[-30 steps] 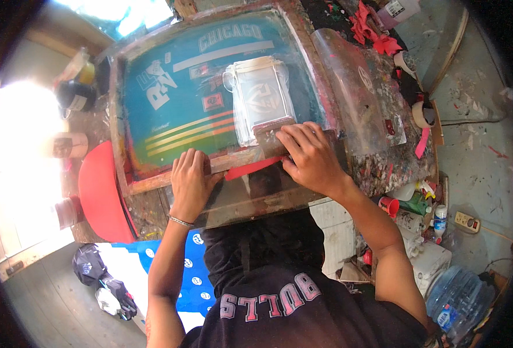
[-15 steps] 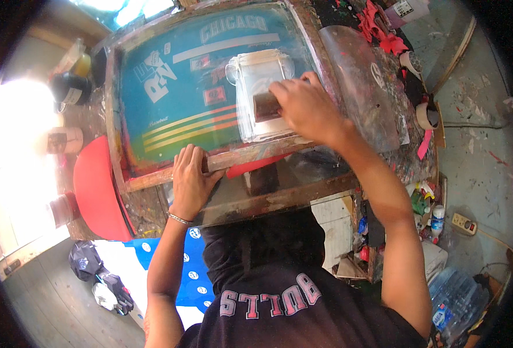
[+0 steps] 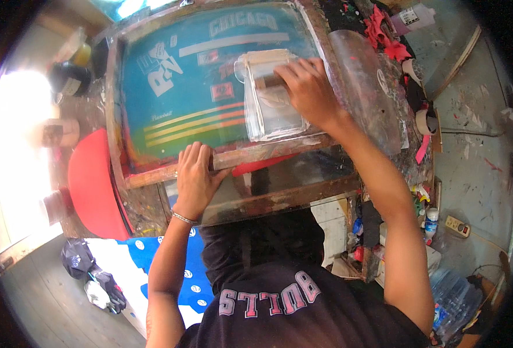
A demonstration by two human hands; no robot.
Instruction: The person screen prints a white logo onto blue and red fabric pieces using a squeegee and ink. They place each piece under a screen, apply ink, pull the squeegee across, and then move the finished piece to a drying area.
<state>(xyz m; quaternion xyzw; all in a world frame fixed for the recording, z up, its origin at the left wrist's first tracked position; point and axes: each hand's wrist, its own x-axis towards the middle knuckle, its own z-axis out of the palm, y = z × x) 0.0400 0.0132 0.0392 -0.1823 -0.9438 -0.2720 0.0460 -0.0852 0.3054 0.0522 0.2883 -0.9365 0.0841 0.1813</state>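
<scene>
A wooden-framed printing screen (image 3: 152,178) lies on the worktable, its blue-green mesh carrying pale lettering and yellow-orange stripes. My right hand (image 3: 311,93) is closed on a brown-handled squeegee (image 3: 270,80) at the right part of the mesh. White ink (image 3: 257,119) coats a roughly rectangular patch around and below the squeegee. My left hand (image 3: 196,177) grips the near rail of the frame, fingers over its top and thumb spread along the near side. The squeegee's blade and part of its handle are hidden by my hand and blur.
A red curved panel (image 3: 94,185) juts from the table's left side. Right of the screen lies a clear plastic sheet (image 3: 364,87), with tape rolls (image 3: 426,120) and a red crumpled cloth (image 3: 378,32) beyond. Bottles and a power socket (image 3: 458,226) are at lower right.
My right hand and the squeegee have moved away from me, up across the white patch. My left hand keeps its grip on the near rail. The whole view has shifted slightly.
</scene>
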